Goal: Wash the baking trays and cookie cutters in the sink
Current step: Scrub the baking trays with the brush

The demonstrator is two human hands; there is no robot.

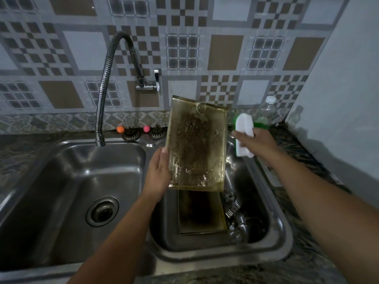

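Note:
My left hand (159, 171) holds a wet, stained baking tray (196, 144) by its left edge, upright above the right sink basin (272, 220). A second dark baking tray (202, 212) lies flat in that basin below it. Metal cookie cutters (232, 208) are piled in the basin to the right of the lower tray. My right hand (256, 140) grips a white sponge (244, 128) just right of the raised tray, apart from it.
The left basin (61, 181) has a round drain (102, 211) and a flexible faucet (106, 78) ending above it. A clear bottle of green liquid (264, 113) stands on the dark counter behind my right hand. Two sink strainers (143, 133) rest behind the basins.

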